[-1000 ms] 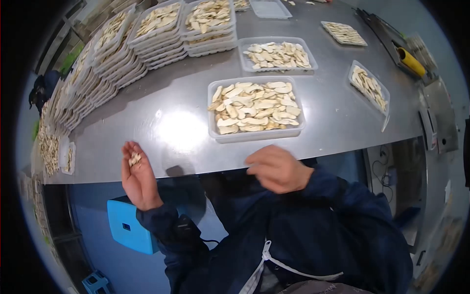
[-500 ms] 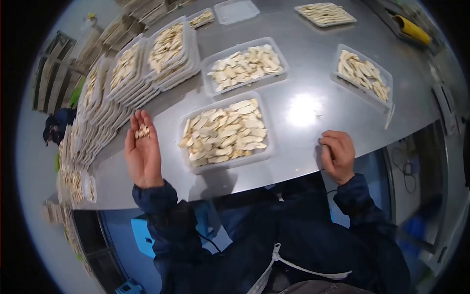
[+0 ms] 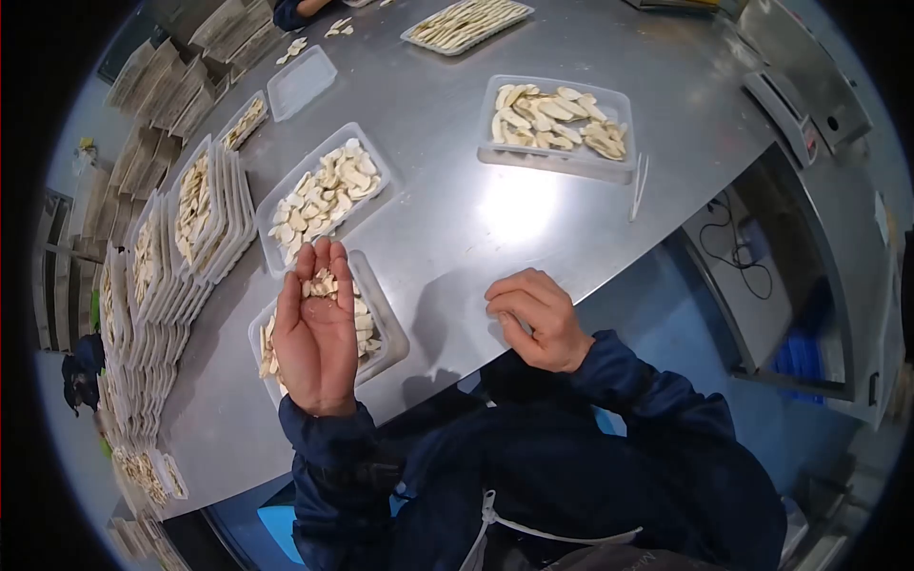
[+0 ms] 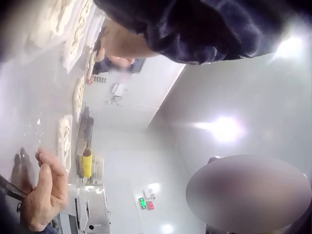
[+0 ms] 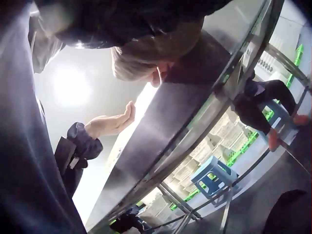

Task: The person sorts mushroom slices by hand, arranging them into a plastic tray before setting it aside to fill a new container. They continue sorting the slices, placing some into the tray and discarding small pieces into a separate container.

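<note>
My left hand [image 3: 324,347] lies palm up, fingers lightly cupped, with several small pale broken pieces [image 3: 325,284] resting on its fingers. It is held over a clear plastic tray [image 3: 390,333] of pale mushroom slices [image 3: 366,333] and hides much of that tray. In the right wrist view the same hand shows from the side. My right hand [image 3: 540,319] hovers by the table's front edge, its fingers loosely bent and nothing seen in them. Just behind the left hand stands a second tray [image 3: 379,198] of slices [image 3: 324,200].
Stacked filled trays [image 3: 143,314] line the left side. A bare tray [image 3: 302,83] lies farther back, with a tray of neatly rowed slices [image 3: 466,24] beyond. At the right are another slice tray [image 3: 495,152], thin white sticks [image 3: 639,188] and a scale-like device [image 3: 783,116]. Another person's arm [image 3: 307,6] shows at the back.
The view has swung rightward. My left hand, still carrying the pieces, has come over the near slice tray. My right hand has moved out right of that tray, fingers still bent.
</note>
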A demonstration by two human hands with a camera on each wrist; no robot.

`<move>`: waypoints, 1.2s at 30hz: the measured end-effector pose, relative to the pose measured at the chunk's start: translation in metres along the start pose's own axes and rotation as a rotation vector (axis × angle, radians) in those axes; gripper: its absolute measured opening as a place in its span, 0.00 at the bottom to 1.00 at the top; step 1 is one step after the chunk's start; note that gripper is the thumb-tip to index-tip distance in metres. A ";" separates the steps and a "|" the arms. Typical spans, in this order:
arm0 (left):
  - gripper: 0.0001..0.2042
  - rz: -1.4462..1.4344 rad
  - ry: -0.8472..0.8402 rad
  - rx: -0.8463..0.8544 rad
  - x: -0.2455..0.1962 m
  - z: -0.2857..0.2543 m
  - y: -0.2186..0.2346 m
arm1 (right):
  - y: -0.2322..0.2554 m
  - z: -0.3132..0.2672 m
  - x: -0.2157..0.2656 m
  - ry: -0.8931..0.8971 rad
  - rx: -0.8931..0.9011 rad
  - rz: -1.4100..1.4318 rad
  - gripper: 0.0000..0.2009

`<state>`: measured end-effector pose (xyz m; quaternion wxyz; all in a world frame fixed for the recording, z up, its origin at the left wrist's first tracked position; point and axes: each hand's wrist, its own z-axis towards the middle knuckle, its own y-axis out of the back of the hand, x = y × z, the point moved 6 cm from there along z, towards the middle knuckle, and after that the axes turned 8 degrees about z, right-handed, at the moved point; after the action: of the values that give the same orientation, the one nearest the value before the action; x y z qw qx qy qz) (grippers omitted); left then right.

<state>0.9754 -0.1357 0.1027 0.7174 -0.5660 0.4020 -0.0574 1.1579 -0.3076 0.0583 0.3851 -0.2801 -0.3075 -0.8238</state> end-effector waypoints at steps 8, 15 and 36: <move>0.18 0.117 0.004 -0.083 0.052 0.066 -0.054 | 0.067 -0.006 -0.024 -0.003 -0.060 -0.133 0.09; 0.18 0.289 -0.034 -0.170 0.095 0.115 -0.089 | 0.075 -0.014 -0.041 0.015 -0.071 -0.181 0.08; 0.27 1.603 -0.258 0.176 0.109 0.131 -0.117 | 0.082 -0.009 -0.043 -0.067 -0.072 -0.071 0.10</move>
<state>1.1759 -0.1349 0.1523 0.6231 -0.0505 0.5930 0.5074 1.2456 -0.3360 0.0464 0.3346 -0.3101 -0.3001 -0.8377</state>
